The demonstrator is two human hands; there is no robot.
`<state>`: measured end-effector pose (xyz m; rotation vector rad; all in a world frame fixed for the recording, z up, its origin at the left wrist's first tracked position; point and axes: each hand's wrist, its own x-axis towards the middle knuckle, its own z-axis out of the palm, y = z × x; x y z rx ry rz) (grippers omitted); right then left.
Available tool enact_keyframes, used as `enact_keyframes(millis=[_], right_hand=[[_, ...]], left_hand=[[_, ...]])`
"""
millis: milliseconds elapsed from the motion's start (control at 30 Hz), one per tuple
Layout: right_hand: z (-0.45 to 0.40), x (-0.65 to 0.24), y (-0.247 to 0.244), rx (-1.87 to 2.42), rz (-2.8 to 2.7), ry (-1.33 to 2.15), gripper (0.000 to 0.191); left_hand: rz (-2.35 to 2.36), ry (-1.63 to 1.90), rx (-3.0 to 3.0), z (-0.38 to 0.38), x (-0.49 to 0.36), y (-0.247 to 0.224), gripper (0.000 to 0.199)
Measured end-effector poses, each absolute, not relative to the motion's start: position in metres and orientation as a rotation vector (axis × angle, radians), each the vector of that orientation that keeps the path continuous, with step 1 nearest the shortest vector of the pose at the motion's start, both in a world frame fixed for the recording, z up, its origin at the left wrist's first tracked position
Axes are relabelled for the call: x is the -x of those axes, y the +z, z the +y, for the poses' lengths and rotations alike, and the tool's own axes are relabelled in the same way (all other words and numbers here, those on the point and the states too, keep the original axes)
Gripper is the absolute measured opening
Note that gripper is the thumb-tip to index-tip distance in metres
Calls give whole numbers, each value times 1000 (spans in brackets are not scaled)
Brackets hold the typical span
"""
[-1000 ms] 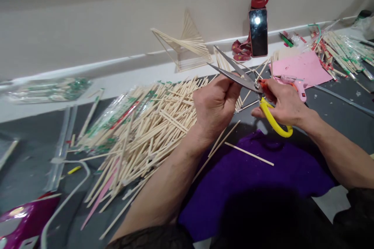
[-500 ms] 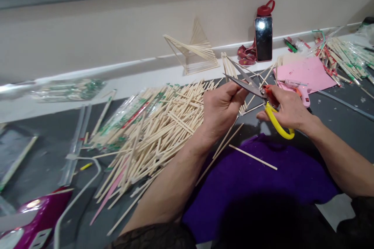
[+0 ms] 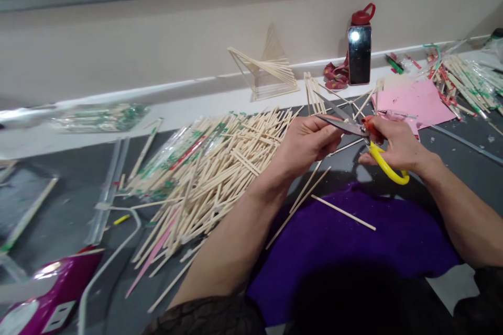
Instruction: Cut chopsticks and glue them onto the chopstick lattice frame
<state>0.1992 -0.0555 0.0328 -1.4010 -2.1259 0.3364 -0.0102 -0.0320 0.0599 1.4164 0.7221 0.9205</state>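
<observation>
My right hand (image 3: 395, 144) grips a pair of scissors by its yellow and orange handles (image 3: 387, 167). The parted metal blades (image 3: 341, 123) point left and away from me, passing just over the fingertips of my left hand (image 3: 308, 144). That hand is closed, thumb against fingers; whatever is in its pinch is hidden. Below the hands, a loose thin wooden stick (image 3: 343, 212) lies across the purple cloth (image 3: 353, 246), and two more sticks slant beside my left wrist. Behind the scissors stand joined sticks (image 3: 314, 91), partly covered by my hands.
A big pile of wooden sticks (image 3: 220, 183) spreads left of my left arm. At the wall stand a twisted stick model (image 3: 271, 70) and a phone (image 3: 359, 55) leaning on a red-capped bottle. Pink paper (image 3: 416, 102) lies right; a purple device (image 3: 55, 288) sits front left.
Both hands have shifted slightly right. The scissors' blade tips sit lower and nearer my left fingers. The whole view has also moved a little.
</observation>
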Motion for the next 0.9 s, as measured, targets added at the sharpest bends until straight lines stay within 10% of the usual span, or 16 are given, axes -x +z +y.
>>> enact_keyframes(millis=[900], right_hand=[[-58,-194,35,1355,-2160,370,50]], left_hand=[[743,984,-1675,-30,9,58,29]])
